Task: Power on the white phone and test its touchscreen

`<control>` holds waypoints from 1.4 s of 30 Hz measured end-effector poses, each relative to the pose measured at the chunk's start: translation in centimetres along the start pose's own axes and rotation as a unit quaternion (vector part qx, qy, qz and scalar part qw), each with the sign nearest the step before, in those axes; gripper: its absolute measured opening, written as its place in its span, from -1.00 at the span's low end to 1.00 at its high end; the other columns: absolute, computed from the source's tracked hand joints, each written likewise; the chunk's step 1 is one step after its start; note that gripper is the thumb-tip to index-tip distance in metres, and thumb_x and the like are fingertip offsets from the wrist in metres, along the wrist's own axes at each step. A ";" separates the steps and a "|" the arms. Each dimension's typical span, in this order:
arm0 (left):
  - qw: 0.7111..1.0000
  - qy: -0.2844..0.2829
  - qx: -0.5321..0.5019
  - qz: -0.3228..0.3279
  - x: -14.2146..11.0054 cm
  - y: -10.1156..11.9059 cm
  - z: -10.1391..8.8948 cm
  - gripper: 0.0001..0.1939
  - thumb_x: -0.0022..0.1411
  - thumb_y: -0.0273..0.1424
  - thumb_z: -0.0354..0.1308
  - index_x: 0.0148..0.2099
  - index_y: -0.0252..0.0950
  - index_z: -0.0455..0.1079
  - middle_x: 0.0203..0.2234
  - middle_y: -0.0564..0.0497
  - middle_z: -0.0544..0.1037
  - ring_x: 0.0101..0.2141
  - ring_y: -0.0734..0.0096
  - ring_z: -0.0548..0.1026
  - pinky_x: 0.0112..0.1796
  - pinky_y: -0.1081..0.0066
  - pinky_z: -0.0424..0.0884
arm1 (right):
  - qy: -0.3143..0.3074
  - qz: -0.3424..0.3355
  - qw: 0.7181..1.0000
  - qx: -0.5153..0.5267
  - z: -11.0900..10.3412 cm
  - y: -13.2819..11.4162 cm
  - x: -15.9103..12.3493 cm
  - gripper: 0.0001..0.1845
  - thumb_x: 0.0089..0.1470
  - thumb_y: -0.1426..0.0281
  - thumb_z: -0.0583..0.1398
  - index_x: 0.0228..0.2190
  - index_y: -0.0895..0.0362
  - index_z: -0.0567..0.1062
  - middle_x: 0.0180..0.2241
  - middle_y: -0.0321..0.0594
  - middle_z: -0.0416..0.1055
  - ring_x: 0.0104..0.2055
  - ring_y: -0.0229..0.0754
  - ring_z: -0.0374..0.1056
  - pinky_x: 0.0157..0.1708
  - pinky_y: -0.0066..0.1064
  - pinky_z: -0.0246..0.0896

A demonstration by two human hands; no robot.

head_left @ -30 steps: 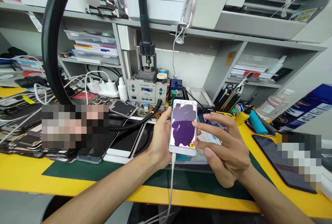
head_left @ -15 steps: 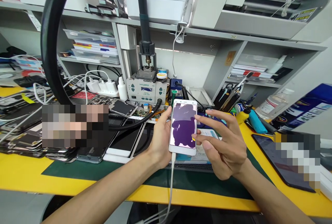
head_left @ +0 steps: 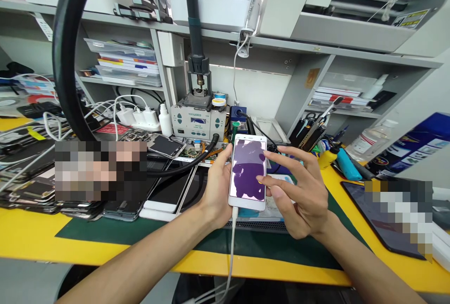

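Observation:
A white smartphone [head_left: 248, 172] is held upright, its lit screen showing dark purple blotches over a pale background. My left hand [head_left: 216, 191] wraps round its left edge, thumb along the side and the other fingers mostly hidden behind. A white charging cable [head_left: 232, 243] is plugged into the phone's bottom edge and hangs over the bench front. My right hand [head_left: 302, 189] is at the right side of the phone with fingers apart and nothing in them. Its index fingertip reaches over the lower right of the screen, and another finger is near the right edge.
Several stacked phones and screens [head_left: 165, 186] lie at left. Behind stands a grey soldering station [head_left: 198, 123] with a thick black hose [head_left: 65, 60] arching at left. A pen holder [head_left: 311, 133], bottles [head_left: 372, 142] and a dark tablet [head_left: 381, 219] are at right, on a green mat [head_left: 147, 243].
My right hand has shifted slightly left, its index fingertip moving further in over the phone's screen. The left hand and the phone stay nearly in place.

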State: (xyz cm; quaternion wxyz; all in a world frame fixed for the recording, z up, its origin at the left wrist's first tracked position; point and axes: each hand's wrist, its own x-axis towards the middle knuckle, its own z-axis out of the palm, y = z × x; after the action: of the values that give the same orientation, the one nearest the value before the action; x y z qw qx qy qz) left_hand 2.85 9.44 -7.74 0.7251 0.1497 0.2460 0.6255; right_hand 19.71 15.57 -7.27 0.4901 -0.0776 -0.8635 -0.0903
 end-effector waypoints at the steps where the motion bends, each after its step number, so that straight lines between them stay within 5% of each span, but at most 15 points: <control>1: 1.000 0.000 0.000 0.000 0.0 0.0 0.0 -0.43 0.32 0.03 0.01 -0.15 -0.41 0.55 -0.30 -0.20 0.63 -0.37 0.19 0.58 -0.34 0.32 0.47 | -0.001 -0.001 1.000 0.000 0.0 0.0 0.0 -0.72 0.00 0.55 0.14 -0.30 0.15 0.62 0.03 -0.03 0.48 0.14 0.22 0.30 -0.05 0.13 0.34; 19: 1.000 0.021 0.000 0.007 -0.2 0.0 0.3 -0.43 0.33 0.00 0.01 -0.02 -0.40 0.54 -0.33 -0.20 0.63 -0.34 0.13 0.59 -0.29 0.26 0.49 | -0.043 0.009 0.999 0.033 -0.2 0.0 -0.2 -0.61 -0.01 0.49 0.09 -0.18 0.15 0.62 0.16 -0.03 0.36 0.25 0.26 0.17 0.09 0.23 0.17; 42: 0.998 -0.049 0.024 0.027 -0.2 -0.3 0.4 -0.39 0.37 -0.01 -0.05 0.09 -0.40 0.52 -0.21 -0.21 0.64 -0.25 0.22 0.60 -0.19 0.34 0.47 | -0.150 -0.031 0.987 0.052 0.8 -2.0 0.0 -0.52 -0.01 0.36 0.13 -0.03 0.13 0.52 0.31 0.00 0.11 0.40 0.35 -0.10 0.29 0.42 -0.23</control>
State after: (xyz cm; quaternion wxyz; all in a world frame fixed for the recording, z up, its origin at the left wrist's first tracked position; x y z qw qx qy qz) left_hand 3.25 9.20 -7.54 0.7153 0.2044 0.2206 0.6307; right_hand 18.57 13.78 -7.83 0.3554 -0.0380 -0.9327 -0.0483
